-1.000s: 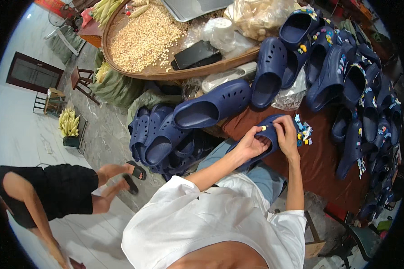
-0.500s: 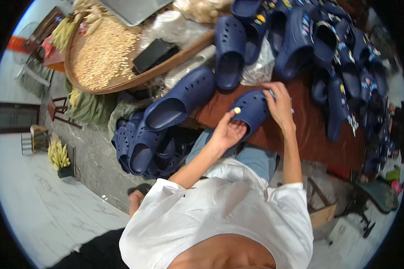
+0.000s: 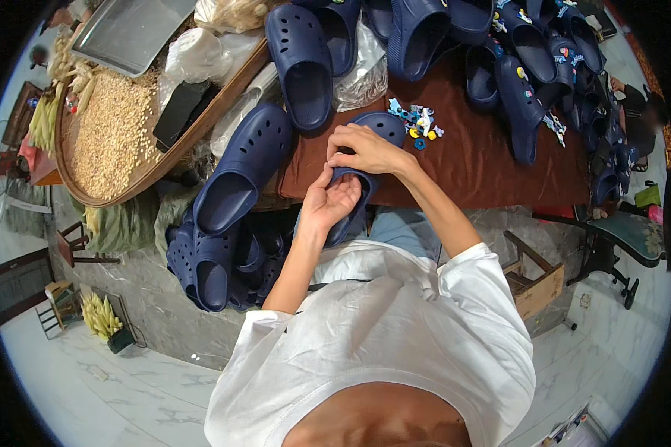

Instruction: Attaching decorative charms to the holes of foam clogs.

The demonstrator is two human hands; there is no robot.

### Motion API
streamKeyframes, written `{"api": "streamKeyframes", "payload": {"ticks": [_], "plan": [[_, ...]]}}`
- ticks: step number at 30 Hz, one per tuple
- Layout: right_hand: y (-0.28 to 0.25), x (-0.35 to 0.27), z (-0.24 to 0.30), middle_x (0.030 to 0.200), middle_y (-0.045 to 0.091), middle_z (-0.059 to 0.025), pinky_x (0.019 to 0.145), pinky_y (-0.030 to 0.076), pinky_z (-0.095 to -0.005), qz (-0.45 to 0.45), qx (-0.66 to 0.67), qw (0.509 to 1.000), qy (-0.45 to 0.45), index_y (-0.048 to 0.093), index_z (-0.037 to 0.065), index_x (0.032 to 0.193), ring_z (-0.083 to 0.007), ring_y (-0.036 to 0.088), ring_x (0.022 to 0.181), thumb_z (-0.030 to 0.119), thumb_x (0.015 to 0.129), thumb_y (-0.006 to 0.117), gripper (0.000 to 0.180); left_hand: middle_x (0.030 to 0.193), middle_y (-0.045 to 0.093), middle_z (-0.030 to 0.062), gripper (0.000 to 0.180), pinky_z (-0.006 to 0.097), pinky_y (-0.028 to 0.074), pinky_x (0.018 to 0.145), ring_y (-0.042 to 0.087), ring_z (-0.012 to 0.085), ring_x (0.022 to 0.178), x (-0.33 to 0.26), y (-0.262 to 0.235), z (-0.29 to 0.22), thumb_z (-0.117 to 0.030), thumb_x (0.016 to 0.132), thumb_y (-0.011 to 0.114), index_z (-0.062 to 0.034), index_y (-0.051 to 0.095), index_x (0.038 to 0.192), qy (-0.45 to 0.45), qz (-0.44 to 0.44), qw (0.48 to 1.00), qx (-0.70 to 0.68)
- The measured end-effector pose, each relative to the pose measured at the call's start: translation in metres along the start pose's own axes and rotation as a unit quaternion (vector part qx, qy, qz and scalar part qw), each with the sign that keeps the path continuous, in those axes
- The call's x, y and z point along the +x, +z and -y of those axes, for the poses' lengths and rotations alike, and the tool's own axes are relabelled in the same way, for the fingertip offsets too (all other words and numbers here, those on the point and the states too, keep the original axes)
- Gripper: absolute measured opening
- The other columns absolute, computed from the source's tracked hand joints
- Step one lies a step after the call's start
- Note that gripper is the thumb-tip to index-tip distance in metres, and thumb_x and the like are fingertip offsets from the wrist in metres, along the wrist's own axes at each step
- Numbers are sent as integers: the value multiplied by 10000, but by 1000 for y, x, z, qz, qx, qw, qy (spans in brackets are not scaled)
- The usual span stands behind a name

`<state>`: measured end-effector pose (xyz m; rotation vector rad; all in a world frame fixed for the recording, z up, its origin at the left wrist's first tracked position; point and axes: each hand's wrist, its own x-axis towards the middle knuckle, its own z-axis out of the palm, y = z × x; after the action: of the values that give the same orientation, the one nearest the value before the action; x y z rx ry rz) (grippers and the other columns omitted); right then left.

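A navy clog with holes in its upper lies in front of me at the table's front edge. My left hand is palm up at its opening, fingers partly inside the shoe and thumb at the upper's edge. Over the upper, my right hand has its fingertips pinched together against the left thumb. Whatever small thing sits between those fingertips is hidden. Just right of the clog's toe lies a small heap of colourful shoe charms on the brown cloth.
More navy clogs lie to the left, and a pile of them hangs lower down. Clogs with charms crowd the right. A round basket holds pale kernels, a black box and a metal tray. A wooden stool stands at right.
My right hand has moved from the clog's toe side to meet my left thumb over the upper. The yellow charm seen at that thumb is now covered. The view has shifted right, exposing the charm heap.
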<state>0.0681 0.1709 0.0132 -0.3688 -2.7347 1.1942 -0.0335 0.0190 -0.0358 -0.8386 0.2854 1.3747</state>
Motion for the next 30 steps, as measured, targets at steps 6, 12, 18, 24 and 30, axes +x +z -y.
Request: {"api": "streamKeyframes", "payload": {"ticks": [6, 12, 18, 24, 30], "plan": [[10, -11, 13, 875, 564, -69, 848, 378, -383, -91, 30, 995, 4, 621, 64, 868, -269, 527, 929, 232, 859, 621, 168, 1083, 598, 104, 260, 414, 443, 975, 567, 255, 1049, 0, -5, 7, -238, 955, 601, -23, 571, 1099, 16, 44, 999, -24], [16, -12, 8, 846, 548, -27, 763, 441, -304, -215, 185, 959, 9, 582, 39, 862, -142, 550, 831, 149, 912, 616, 125, 1090, 609, 104, 251, 420, 442, 978, 573, 260, 1065, 2, -6, 6, -228, 943, 621, -28, 571, 1086, -8, 61, 997, -41], [-3, -33, -18, 882, 576, -28, 724, 442, -245, -448, 166, 873, 94, 618, 8, 934, -105, 542, 828, 84, 939, 602, 78, 1134, 624, 92, 316, 422, 452, 974, 566, 263, 1126, -3, 6, 10, -247, 888, 703, -46, 576, 1097, 18, 58, 995, -76], [2, -71, -62, 1117, 530, -96, 748, 495, -293, -476, 8, 857, 199, 653, 55, 1086, -200, 590, 915, 141, 952, 597, 169, 1151, 642, 79, 248, 431, 448, 993, 565, 256, 1143, -14, 14, 20, -208, 924, 656, -52, 596, 1108, 31, 65, 997, 10], [29, -88, -57, 1176, 474, -128, 771, 501, -303, -509, 3, 836, 206, 616, 51, 1157, -233, 541, 1045, 101, 952, 576, 214, 1105, 666, 45, 217, 456, 468, 983, 583, 258, 1129, -62, 59, 22, -223, 931, 643, -101, 628, 1109, 12, 169, 982, 82]]}}
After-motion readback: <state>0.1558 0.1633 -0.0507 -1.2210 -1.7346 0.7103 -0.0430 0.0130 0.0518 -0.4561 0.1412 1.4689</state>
